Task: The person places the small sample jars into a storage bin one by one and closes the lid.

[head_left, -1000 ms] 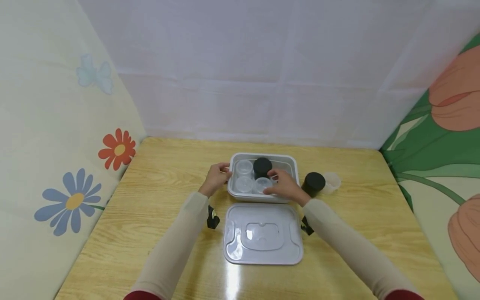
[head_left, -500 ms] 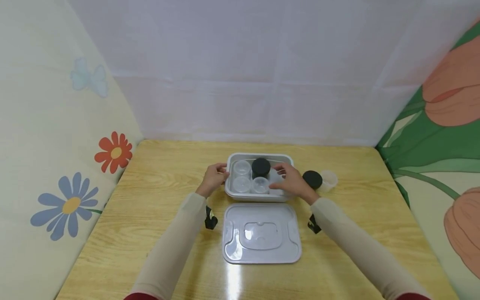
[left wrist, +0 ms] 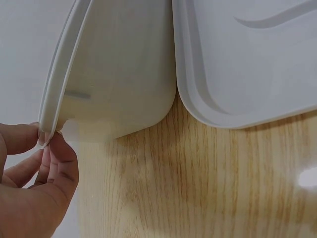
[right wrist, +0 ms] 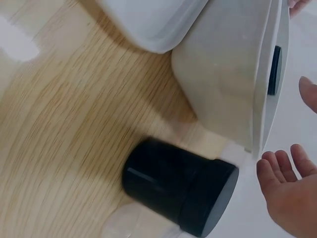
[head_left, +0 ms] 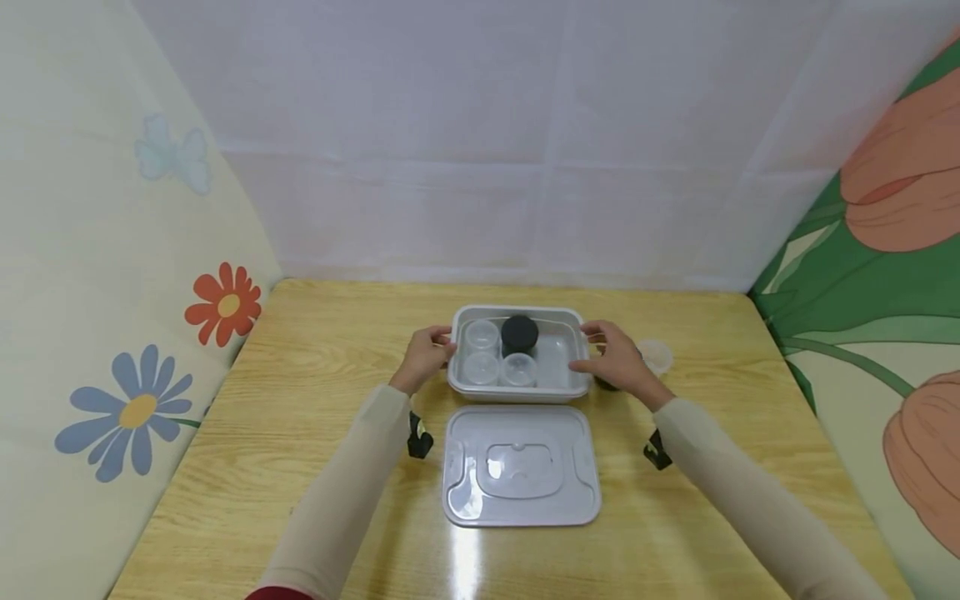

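A white rectangular box (head_left: 517, 395) stands uncovered on the table. Inside it, three clear round containers (head_left: 482, 335) and one black-lidded jar (head_left: 520, 333) fill the left and middle part. My left hand (head_left: 423, 360) pinches the box's left rim between thumb and fingers, as the left wrist view confirms. At the right end, my right hand (head_left: 621, 360) has its fingers spread around the rim; the right wrist view shows them apart from it, holding nothing. Another black jar (right wrist: 178, 186) stands on the table beside the box, mostly behind my right hand in the head view.
The box's white lid (head_left: 521, 508) lies flat just in front of it. A clear container (head_left: 657, 357) stands to the right, past the black jar. White cloth (head_left: 450, 208) hangs behind the wooden table (head_left: 360, 333), with printed panels on both sides.
My right hand has moved away from the front clear container, out over the box's right end, and its fingers have spread. My left hand keeps its hold on the rim.
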Available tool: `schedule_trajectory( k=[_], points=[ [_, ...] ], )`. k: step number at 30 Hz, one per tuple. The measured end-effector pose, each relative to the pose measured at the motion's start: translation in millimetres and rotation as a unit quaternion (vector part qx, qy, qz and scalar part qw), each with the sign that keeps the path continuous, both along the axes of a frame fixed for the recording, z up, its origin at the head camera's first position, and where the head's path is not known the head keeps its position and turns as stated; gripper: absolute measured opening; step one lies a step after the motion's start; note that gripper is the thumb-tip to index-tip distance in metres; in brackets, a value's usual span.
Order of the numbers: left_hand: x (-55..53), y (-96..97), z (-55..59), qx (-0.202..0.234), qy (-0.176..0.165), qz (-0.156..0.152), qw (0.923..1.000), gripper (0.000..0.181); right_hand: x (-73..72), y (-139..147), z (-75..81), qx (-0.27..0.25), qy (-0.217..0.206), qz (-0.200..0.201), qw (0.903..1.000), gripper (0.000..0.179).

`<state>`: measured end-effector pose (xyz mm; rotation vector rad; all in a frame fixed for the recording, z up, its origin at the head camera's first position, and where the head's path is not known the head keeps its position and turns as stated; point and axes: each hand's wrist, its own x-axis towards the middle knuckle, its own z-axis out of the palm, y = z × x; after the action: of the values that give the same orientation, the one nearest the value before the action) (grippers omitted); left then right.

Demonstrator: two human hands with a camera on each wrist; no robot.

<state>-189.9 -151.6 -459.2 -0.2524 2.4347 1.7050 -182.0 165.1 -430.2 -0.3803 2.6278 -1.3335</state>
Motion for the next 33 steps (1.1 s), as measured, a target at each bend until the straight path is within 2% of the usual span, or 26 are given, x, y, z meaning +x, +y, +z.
schedule_trajectory(
  k=[6, 12, 25, 33],
  points=[
    [0.0, -0.7, 0.7, -0.001, -0.004, -0.003, 1.0000, 0.040, 2.2, 15, 0.6, 0.021, -0.005, -0.008, 0.9997, 0.067],
    [-0.4, -0.9, -0.4, 0.001, -0.006, -0.001, 1.0000, 0.041, 3.6, 28, -4.1, 0.042, 0.013, -0.018, 0.9989, 0.066],
    [-0.3, -0.4, -0.8, -0.001, 0.000, 0.001, 1.0000, 0.040, 2.7, 49, -8.7, 0.050, 0.022, -0.043, 0.9976, 0.067],
    [0.4, 0.3, 0.8, 0.002, -0.001, -0.002, 1.0000, 0.040, 3.2, 57, -11.1, 0.056, 0.009, -0.052, 0.9971, 0.068]
  ],
)
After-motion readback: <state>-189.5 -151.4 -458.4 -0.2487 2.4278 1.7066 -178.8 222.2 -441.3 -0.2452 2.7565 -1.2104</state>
